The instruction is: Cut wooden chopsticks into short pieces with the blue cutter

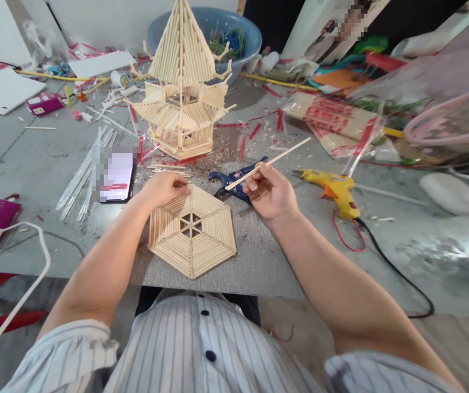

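Observation:
A hexagonal panel of thin wooden sticks (214,240), with a small spoked opening at its centre, lies flat near the table's front edge. My left hand (164,191) is closed at its upper left edge, thumb and fingers together on the rim; the fingertips are partly hidden. Above the panel's right side, my right hand (273,191) pinches one long wooden stick (287,154), which slants up to the right. Blue-handled pliers (234,181) lie partly behind my right hand. Several short sticks (171,168) rest just beyond my left hand.
A tiered stick pagoda (181,112) stands behind the panel. To the right lies a yellow hot glue gun (332,191) with a black cord. A phone (118,177) and clear glue sticks (83,169) lie left. A blue basin (242,33) and wrapped stick packs (332,117) sit farther back.

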Demonstrator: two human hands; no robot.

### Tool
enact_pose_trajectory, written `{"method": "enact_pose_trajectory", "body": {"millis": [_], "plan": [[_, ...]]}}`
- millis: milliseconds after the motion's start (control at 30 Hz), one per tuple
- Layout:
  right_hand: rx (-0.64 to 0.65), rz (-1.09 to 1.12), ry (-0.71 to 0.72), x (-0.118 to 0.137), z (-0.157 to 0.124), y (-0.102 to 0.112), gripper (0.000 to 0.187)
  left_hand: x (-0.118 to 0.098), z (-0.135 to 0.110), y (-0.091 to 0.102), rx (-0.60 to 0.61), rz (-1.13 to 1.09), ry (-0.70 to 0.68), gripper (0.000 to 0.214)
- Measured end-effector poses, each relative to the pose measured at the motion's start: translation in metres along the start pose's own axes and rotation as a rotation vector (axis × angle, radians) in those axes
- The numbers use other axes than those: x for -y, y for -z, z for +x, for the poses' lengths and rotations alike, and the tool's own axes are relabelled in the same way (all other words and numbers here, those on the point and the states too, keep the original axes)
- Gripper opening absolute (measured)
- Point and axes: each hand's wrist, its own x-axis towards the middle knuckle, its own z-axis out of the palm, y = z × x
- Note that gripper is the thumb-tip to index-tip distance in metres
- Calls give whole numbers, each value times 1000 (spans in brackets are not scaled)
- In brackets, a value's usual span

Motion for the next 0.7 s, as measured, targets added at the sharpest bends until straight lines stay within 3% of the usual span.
{"method": "enact_pose_trajectory", "body": {"millis": [200,333,467,567,700], "plan": [[17,-50,44,0,-2,-3,36,6,4,-7,-209,39,-91,31],[52,-112,104,-4,-10,-12,34,-16,-7,-6,-313,-153,-140,29],[161,-215,136,-11,-22,-20,26,-46,-23,-10,-175,-372,-240,33],[241,-293,130,-13,-31,-25,22,-61,-30,-16,-43,-365,-248,28],[262,-398,119,-13,-37,-30,25,-68,-32,-21,-11,-321,-197,23]]}}
